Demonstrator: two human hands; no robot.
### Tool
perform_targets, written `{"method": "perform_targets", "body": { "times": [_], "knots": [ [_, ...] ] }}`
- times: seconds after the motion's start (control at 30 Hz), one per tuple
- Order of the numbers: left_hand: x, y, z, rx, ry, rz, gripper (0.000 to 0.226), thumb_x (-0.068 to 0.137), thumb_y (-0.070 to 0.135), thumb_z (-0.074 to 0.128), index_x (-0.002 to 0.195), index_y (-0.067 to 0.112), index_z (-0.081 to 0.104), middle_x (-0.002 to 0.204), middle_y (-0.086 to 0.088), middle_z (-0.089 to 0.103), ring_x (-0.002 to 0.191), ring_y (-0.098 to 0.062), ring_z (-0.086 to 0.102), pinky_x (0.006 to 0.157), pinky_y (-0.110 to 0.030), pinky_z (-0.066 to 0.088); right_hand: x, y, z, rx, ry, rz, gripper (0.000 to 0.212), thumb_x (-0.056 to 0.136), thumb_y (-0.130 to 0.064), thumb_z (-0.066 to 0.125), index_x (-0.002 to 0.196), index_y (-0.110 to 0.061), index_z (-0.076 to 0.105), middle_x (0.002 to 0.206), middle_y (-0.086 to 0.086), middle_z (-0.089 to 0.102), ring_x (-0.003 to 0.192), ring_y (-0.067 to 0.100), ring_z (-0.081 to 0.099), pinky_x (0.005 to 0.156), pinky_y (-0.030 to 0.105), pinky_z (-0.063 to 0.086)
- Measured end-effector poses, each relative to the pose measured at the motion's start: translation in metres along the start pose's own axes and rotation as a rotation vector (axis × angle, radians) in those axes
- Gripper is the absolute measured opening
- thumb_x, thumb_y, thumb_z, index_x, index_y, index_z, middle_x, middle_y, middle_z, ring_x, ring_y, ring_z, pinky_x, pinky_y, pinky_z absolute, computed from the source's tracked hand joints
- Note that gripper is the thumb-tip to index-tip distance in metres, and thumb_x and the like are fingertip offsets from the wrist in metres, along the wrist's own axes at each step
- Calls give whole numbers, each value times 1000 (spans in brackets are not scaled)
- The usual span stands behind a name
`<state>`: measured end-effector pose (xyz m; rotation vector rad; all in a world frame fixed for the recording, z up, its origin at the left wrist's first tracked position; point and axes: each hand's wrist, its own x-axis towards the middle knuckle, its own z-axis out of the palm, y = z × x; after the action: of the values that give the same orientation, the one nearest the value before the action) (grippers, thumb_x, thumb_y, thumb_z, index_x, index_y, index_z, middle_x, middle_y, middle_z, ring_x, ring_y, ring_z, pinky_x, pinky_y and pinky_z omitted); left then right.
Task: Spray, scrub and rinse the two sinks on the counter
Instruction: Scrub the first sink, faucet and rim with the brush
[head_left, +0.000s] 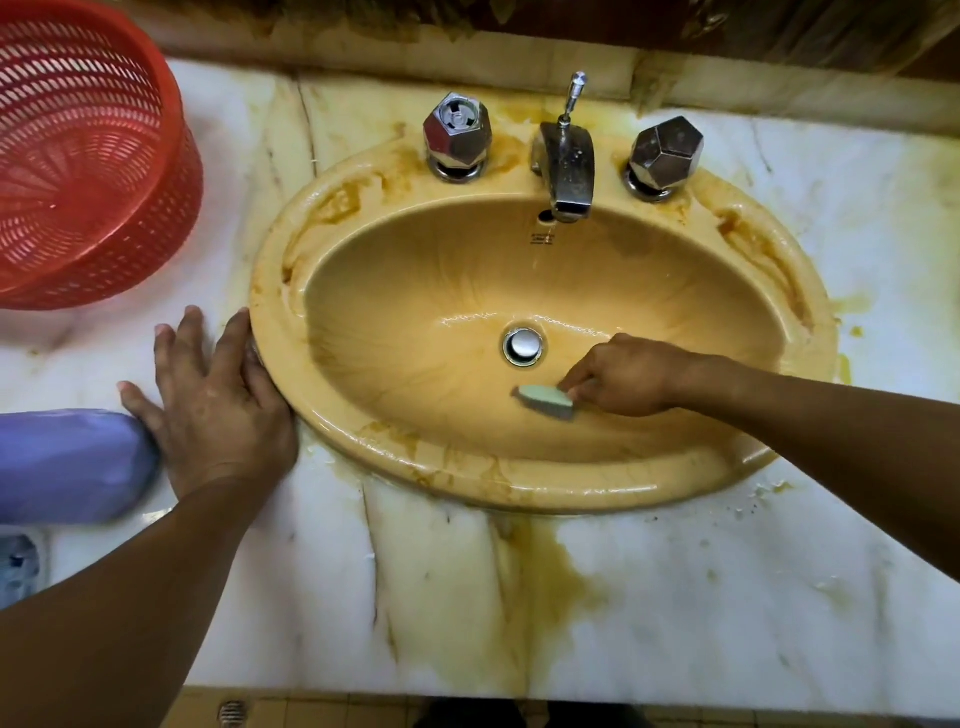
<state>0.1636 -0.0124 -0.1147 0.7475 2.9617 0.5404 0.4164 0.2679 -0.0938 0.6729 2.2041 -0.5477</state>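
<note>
Pinching a small green scrub pad (545, 400) in the right grip (628, 376), fingers curled round its back end. Holding it low in the bowl of the yellow sink (291, 291), with the round silver drain plug (523, 347) just ahead and to the left of that grip.

Resting the left grip (218, 400) flat on the white desk (675, 597), fingers spread and straight, one side touching the sink's rim.

Likely a light, squishy, wet pad, so easy to let slip. Best to hold it by the back end and push the flat face down.

Hard, smooth and shiny all over the sink. No give and no moving, set down into the desk. Probably slippery where wet.

Brown-orange stains along the rim, off to the right of the right grip and well ahead of the left grip. More of the same in a runny patch on the stone desk, on the near side of the right grip.

Well ahead of the right grip: a dull metal tap (566, 166) and two chunky knobs (457, 137) with flat sides like cut gems.

Ahead of the left grip: a red plastic basket (93, 156) full of little holes.

Right beside the left grip's outer edge: something smooth and purple (67, 462), too blurry to name.

No second sink in view.
</note>
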Motion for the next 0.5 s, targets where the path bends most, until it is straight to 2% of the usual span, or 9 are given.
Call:
{"method": "perform_targets", "body": {
  "times": [0.07, 0.1, 0.2, 0.3, 0.33, 0.43, 0.5],
  "knots": [
    [1, 0, 0, 4, 3, 7, 43, 108, 29, 38, 150, 35, 46, 168, -4, 27, 158, -25, 13, 123, -67, 1, 4, 0, 7, -121, 182, 26, 38, 106, -45, 38, 138, -45, 58, 129, 4, 67, 117, 29, 60, 82, 36, 47],
    [1, 0, 0, 2, 4, 7, 43, 108, 29, 38, 150, 35, 46, 168, -4, 27, 158, -25, 13, 123, -67, 1, 5, -2, 12, -155, 207, 3, 38, 107, -45, 36, 139, -44, 56, 127, 6, 67, 115, 30, 61, 81, 36, 47],
    [0, 0, 0, -6, 10, 8, 43, 108, 29, 38, 150, 35, 47, 168, -4, 27, 158, -25, 13, 123, -66, 0, 8, -4, 10, 12, 91, -56, 37, 106, -48, 43, 141, -50, 55, 134, -4, 65, 127, 23, 51, 93, 35, 46],
    [-1, -2, -1, -16, 14, 22, 43, 108, 27, 38, 150, 34, 47, 167, -5, 28, 158, -26, 13, 122, -67, 1, 9, 10, 5, -23, 163, 15, 39, 104, -49, 45, 141, -50, 55, 139, -5, 64, 128, 24, 55, 89, 34, 46],
    [0, -2, -1, -15, 15, 22, 43, 108, 27, 38, 150, 34, 47, 167, -5, 28, 158, -26, 13, 122, -68, 1, 5, 12, 6, 0, 140, 4, 37, 103, -47, 48, 139, -48, 59, 138, -7, 65, 126, 23, 57, 91, 34, 47],
    [0, -2, 0, -9, 8, 23, 43, 107, 28, 39, 149, 34, 46, 167, -4, 28, 158, -25, 13, 122, -69, 1, -23, 15, -6, 96, -128, -55, 27, 101, -42, 59, 124, -43, 72, 127, -22, 67, 119, 9, 59, 104, 29, 45],
    [1, -3, 0, -13, 8, 22, 44, 106, 28, 38, 149, 35, 46, 167, -4, 27, 158, -26, 13, 121, -69, 2, -36, 32, -26, -49, -189, 24, 26, 102, -38, 57, 121, -39, 75, 123, -22, 67, 115, 8, 59, 103, 28, 46]
  ]
}}
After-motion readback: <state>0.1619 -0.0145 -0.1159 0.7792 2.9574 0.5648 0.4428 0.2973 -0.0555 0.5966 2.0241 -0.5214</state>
